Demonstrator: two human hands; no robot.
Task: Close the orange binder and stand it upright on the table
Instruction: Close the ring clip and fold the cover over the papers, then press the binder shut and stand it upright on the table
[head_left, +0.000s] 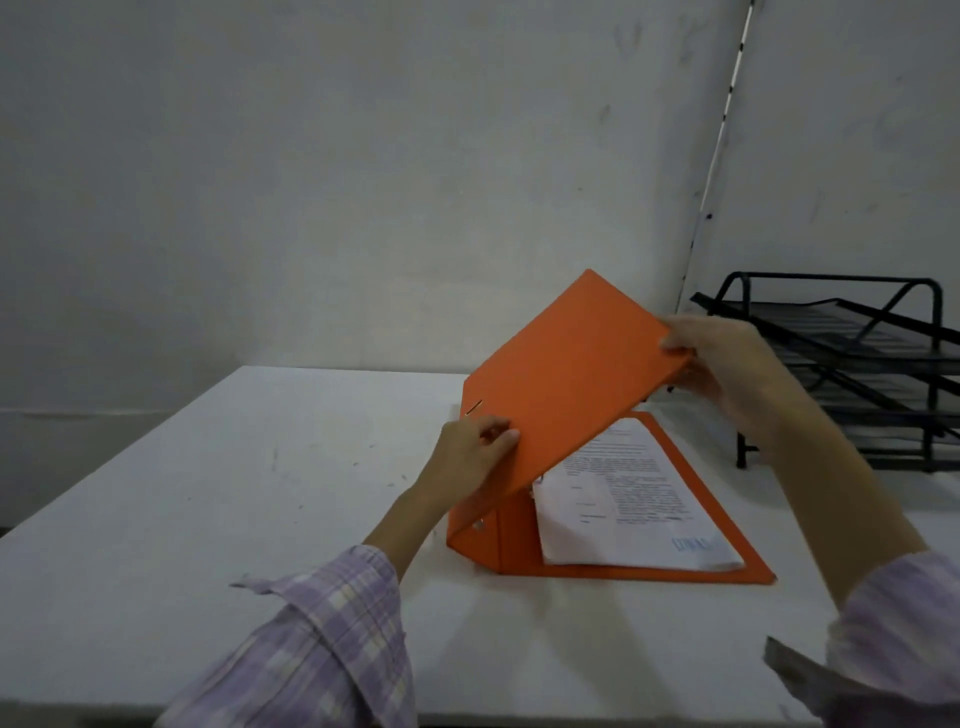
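1. While the orange binder (566, 395) lies on the white counter (249, 483) with its back cover flat, we have its front cover raised at a slant over the papers (628, 499), roughly halfway between open and shut.
2. Our left hand (475, 452) pinches the front cover's lower edge near the spine, thumb on the outer face, the other fingers hidden behind the board.
3. Our right hand (727, 364) grips the cover's far free corner, fingers curled over the top and the thumb underneath, so both hands are grasping the same flap.
4. Of the first half of the task we judge perhaps the middle reached: the cover is swinging over, yet a wide wedge of air is open above the printed sheets.
5. We see the sheets sitting on the ring side, their near corner slightly lifted; we cannot tell whether the ring mechanism is latched, as the cover hides most of it.
6. What is left, as we read it: bring the cover down until it meets the back cover, then tip the whole binder up and set it standing on the counter.
7. We have free surface to the left for that; the black wire tray (852, 364) stands near on the right, apart from the binder, and would be worth avoiding as we lift.
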